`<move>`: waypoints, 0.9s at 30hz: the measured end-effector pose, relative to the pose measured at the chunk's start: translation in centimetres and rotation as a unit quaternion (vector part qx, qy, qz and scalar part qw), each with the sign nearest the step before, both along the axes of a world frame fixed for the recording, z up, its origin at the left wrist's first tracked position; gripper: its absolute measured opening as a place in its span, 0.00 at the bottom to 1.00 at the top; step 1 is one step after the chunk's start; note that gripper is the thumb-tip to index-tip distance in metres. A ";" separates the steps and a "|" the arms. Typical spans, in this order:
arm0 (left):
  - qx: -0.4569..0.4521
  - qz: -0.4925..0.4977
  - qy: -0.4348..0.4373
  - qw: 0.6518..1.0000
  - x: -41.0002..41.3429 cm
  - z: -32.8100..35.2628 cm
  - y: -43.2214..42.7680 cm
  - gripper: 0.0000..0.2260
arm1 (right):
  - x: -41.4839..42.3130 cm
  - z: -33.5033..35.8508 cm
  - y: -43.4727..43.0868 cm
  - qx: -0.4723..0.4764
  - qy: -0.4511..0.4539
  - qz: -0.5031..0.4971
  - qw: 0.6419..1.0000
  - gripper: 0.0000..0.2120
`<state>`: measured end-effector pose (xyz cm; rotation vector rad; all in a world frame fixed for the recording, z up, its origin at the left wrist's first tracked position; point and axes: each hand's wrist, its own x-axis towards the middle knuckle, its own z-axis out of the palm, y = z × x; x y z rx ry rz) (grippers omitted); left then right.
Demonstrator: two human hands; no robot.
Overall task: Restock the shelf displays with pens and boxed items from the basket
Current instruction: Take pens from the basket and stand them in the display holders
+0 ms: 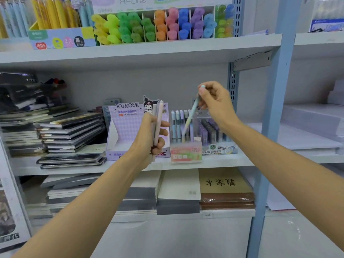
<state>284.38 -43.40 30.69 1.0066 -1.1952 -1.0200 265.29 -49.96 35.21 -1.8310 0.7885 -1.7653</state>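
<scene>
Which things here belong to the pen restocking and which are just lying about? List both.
Part of the job:
- right hand lowering a pale blue pen
- left hand holding spare pens
- clear pen display on the middle shelf

Just lying about:
- Kuromi box
- notebook stacks
- highlighter display
- brown book

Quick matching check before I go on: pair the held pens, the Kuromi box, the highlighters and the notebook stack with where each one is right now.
1 single pen
2 pen bundle
3 Kuromi box
4 highlighters
5 notebook stack

A top shelf
B left hand
C middle shelf, far left
D right hand
E behind the left hand

Pairs: 1-D, 2-B, 3-E, 4-A, 5-C
</scene>
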 end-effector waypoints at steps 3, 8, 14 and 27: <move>0.000 -0.009 0.005 1.000 0.1 -0.7 -0.6 0.12 | -0.5 -1.2 -1.4 0.005 0.045 -0.053 0.998 0.06; -0.013 -0.027 -0.003 1.000 0.1 -1.5 -1.3 0.09 | 0.3 -3.3 -2.7 -0.008 0.132 -0.082 0.988 0.05; -0.048 -0.032 -0.050 0.997 0.5 -2.2 -1.4 0.11 | 0.3 -2.4 -3.3 -0.039 0.243 -0.101 0.964 0.04; -0.068 -0.032 -0.073 0.994 0.3 -2.2 -0.7 0.14 | 1.8 -3.5 -4.5 -0.025 0.278 -0.204 0.938 0.04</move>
